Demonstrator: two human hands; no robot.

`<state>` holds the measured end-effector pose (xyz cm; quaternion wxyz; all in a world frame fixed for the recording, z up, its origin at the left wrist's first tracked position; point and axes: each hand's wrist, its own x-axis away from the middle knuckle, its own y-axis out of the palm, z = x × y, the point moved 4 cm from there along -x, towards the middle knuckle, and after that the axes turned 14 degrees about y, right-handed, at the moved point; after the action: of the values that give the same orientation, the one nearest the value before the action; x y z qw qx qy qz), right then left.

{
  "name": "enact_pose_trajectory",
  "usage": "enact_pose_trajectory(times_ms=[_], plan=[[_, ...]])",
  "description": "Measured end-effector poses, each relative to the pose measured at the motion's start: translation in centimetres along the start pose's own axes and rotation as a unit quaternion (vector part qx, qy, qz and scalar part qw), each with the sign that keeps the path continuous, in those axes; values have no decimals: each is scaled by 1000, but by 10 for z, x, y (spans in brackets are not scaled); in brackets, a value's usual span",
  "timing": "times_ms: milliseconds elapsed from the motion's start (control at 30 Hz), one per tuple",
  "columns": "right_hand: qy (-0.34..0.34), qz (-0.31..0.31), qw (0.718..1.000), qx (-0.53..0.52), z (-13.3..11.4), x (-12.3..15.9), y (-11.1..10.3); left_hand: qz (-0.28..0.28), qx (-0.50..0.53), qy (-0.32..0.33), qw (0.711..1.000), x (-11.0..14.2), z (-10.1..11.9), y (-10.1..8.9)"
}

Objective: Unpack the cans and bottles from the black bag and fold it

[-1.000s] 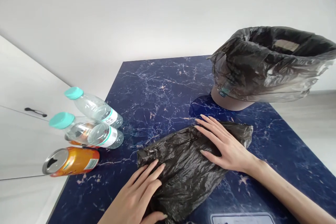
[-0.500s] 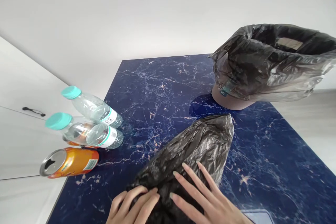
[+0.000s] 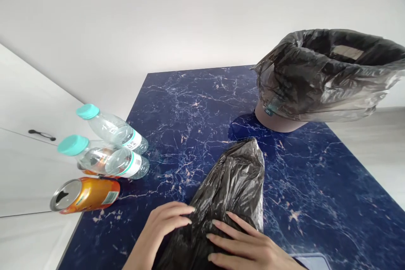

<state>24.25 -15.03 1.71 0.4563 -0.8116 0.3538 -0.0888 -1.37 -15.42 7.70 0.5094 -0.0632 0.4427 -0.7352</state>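
Observation:
A black plastic bag [image 3: 238,173] lies crumpled on the dark blue marbled table, its narrower far end pointing away from me. My right hand [image 3: 247,244] rests on the bag with fingers stretched and spread, palm down. At the bag's left edge is my left hand [image 3: 166,223], fingers extended and touching the plastic; its thumb is hidden. The near part of the bag runs out of the frame between my wrists.
At left stand two clear bottles [image 3: 110,128] with turquoise caps and an orange can [image 3: 91,194], with another can partly hidden behind. A brownish bin [image 3: 278,122] lined with a black bag [image 3: 316,80] stands at back right. A pale-edged flat object [image 3: 311,261] lies at the bottom edge.
The bag's far end has swung left and the bag lies steeper. My left hand has moved up and right along its edge, its fingers straightening. My right hand has turned slightly, fingers pointing more leftward.

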Motion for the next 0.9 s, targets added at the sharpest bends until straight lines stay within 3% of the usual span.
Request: enact_pose_trajectory(times_ms=[100, 200, 300, 433, 500, 567, 667, 733, 833, 900], plan=[[129, -22, 980, -148, 17, 16, -7, -44, -3, -23, 999, -12, -8, 25], [249, -4, 944, -215, 44, 45, -27, -73, -8, -18, 997, -18, -9, 45], [362, 8, 886, -289, 71, 70, -37, -83, -4, -8, 997, -16, -8, 49], [432, 42, 834, -342, 85, 72, -22, -89, 22, -29, 995, -16, -5, 47], [467, 83, 786, -396, 87, 65, -13, -74, 42, -59, 995, -21, -7, 52], [491, 126, 721, -472, 89, 55, -10, -46, 52, -90, 993, -28, -11, 59], [502, 160, 651, -547, 89, 36, -22, -6, 58, -120, 991, -38, -16, 68], [513, 189, 662, -513, 86, 23, -40, 6, 67, -144, 987, -43, -19, 71], [498, 299, 745, -327, 68, 8, -73, 52, 5, -144, 988, -49, -15, 64], [438, 372, 803, -160, 43, 0, -89, 95, -93, -84, 988, -54, -6, 54]])
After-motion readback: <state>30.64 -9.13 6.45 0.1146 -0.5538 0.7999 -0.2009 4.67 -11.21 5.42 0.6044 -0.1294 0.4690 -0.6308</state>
